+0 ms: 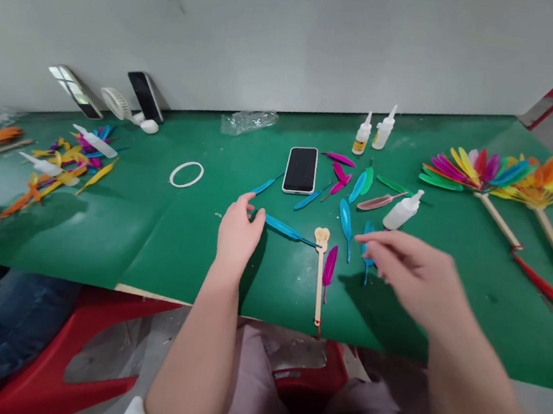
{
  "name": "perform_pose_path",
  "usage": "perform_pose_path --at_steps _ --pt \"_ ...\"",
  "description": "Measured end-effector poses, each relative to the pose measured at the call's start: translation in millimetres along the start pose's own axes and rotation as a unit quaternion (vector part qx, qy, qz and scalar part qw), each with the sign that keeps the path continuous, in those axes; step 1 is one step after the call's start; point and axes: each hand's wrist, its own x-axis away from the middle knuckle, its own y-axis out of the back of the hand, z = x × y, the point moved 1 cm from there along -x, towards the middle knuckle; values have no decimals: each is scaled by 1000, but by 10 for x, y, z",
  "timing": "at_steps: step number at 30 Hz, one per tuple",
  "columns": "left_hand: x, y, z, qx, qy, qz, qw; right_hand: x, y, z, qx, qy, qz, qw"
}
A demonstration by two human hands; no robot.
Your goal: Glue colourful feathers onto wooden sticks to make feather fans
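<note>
Nearest: wooden fan stick (320,273) lies flat at the near table edge, head end far, so feathers can fan out from it. A magenta feather (330,266) sits just right of it.

Left hand (238,232) has its fingers pinched narrow on the quill end of a blue feather (286,230), whose tip touches the stick's head.

Right hand (412,271) hovers over another blue feather (367,245), fingers loosely curled; blurred, can't tell if it grips anything.

Farther: loose feathers and a tipped glue bottle (402,210) within reach, phone (300,169) mid-table, two upright glue bottles (373,133). Finished feather fans (502,174) far right, out of the way.
</note>
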Motion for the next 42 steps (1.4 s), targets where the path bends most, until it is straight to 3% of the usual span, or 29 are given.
perform_pose_path --at_steps 4,7,15,22,30,42 --pt "-54 -57 65 23 67 62 996 -80 -382 -92 175 127 33 976" --pt "-73 -121 68 62 82 75 992 -86 -572 -189 222 185 55 956" --pt "-72 -227 25 193 104 128 967 -72 -608 -236 261 180 71 946" --pt "-66 -245 18 192 79 104 973 -52 -645 -212 272 208 64 938" --pt "-55 -220 -15 196 87 98 972 -56 -679 -213 279 193 64 939" --pt "-32 -242 -29 197 85 124 969 -41 -682 -230 234 173 59 955"
